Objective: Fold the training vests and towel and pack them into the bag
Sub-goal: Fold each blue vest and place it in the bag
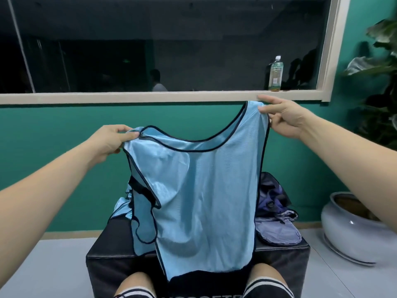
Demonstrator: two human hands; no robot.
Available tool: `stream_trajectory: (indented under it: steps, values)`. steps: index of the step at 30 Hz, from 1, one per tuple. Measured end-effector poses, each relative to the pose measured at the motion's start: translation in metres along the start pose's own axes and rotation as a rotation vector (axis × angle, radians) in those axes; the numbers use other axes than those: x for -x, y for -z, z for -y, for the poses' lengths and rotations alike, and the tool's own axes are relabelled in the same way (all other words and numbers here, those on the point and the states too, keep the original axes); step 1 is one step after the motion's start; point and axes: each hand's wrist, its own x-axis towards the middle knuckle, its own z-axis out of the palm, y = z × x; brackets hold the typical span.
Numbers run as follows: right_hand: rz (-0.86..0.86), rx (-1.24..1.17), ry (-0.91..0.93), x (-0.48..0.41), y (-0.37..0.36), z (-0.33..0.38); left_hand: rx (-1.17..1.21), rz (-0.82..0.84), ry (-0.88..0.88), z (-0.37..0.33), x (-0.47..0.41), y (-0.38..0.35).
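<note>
Sky-blue mesh fills my view, but biggest first: one black padded counter (111,250) sits right before my knees and carries everything. Over it I hang one training vest (199,190) by its shoulders, so the cloth drops flat and I can judge where to fold. One purple-grey bag (277,231) lies on the counter's right side, close by for packing. A second blue vest (123,207) is bunched at the counter's back left, not yet folded, so that's two vests. Two hands, well apart to keep the mesh spread: my left hand (109,140) pinches one shoulder strap, my right hand (283,117) pinches the other, higher up. One bottle (275,74) stands on the window ledge. I can see no towel.
</note>
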Motion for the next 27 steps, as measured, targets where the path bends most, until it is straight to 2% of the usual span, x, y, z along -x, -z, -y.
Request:
stream_trajectory:
  steps: [5, 7, 9, 11, 13, 19, 21, 27]
  values:
    - [-0.023, 0.116, 0.102, 0.005, -0.007, 0.015, 0.402, 0.089, 0.007, -0.033, 0.0, 0.007]
    - [-0.058, 0.152, 0.16, 0.006, -0.007, 0.021, 0.476, 0.157, -0.005, -0.042, 0.002, 0.011]
    - [-0.105, 0.199, 0.225, 0.008, -0.009, 0.028, 0.31, 0.146, -0.074, -0.047, 0.005, 0.013]
    - [-0.151, 0.275, 0.261, 0.01, -0.01, 0.033, -0.034, -0.031, -0.176, -0.051, 0.008, 0.015]
    - [-0.172, 0.329, 0.262, 0.013, -0.011, 0.036, -0.255, -0.191, -0.267, -0.055, 0.008, 0.015]
    - [-0.165, 0.315, 0.26, 0.016, -0.009, 0.04, -0.727, -0.274, -0.413, -0.066, 0.009, 0.01]
    - [-0.149, 0.309, 0.253, 0.016, -0.009, 0.039, -0.7, -0.272, -0.413, -0.066, 0.009, 0.008]
    - [-0.13, 0.325, 0.228, 0.015, -0.006, 0.041, -0.271, -0.115, -0.312, -0.063, 0.004, 0.001]
